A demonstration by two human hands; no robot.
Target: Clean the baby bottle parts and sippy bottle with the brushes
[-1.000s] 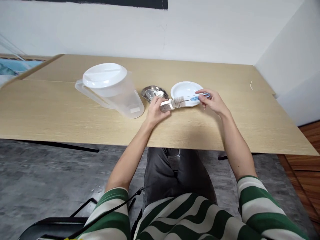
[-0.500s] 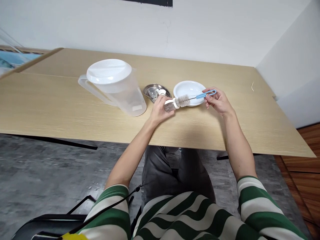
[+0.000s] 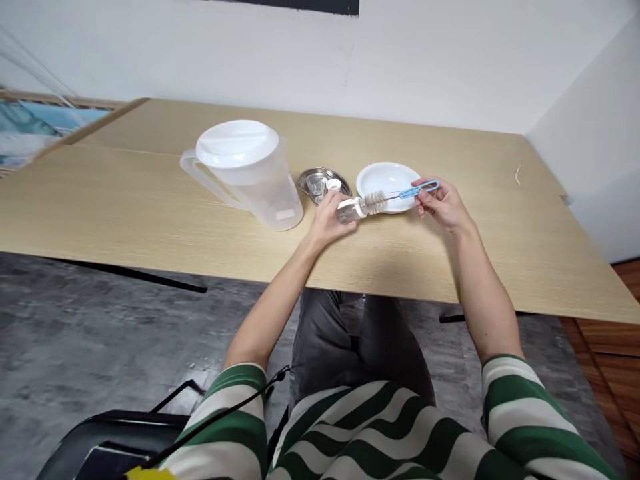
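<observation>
- Between the two hands, a brush (image 3: 407, 193) with a blue handle and pale bristles (image 3: 375, 202) lies in line with a small clear bottle (image 3: 346, 212), meeting the white ring at its mouth.
- Left hand (image 3: 331, 219): fingers wrapped around the bottle, which lies tilted on its side, mouth toward the other hand.
- Right hand (image 3: 441, 205): thumb and fingers pinching the handle of the brush.
- Progress, as a judgement: the brushing seems to be under way, not finished. A bunch of bristles shows outside the mouth; how far the tip reaches inside cannot be told.
- Just beyond the left hand, a metal dish (image 3: 301, 181) holds small clear and white parts (image 3: 333, 185), lying loose. Whether they have been brushed cannot be told.
- Beyond the brush, partly behind the right fingers, sits a white bowl (image 3: 384, 177).
- Left of the left hand, a lidded pitcher (image 3: 273, 190) stands on the wooden table (image 3: 200, 233).
</observation>
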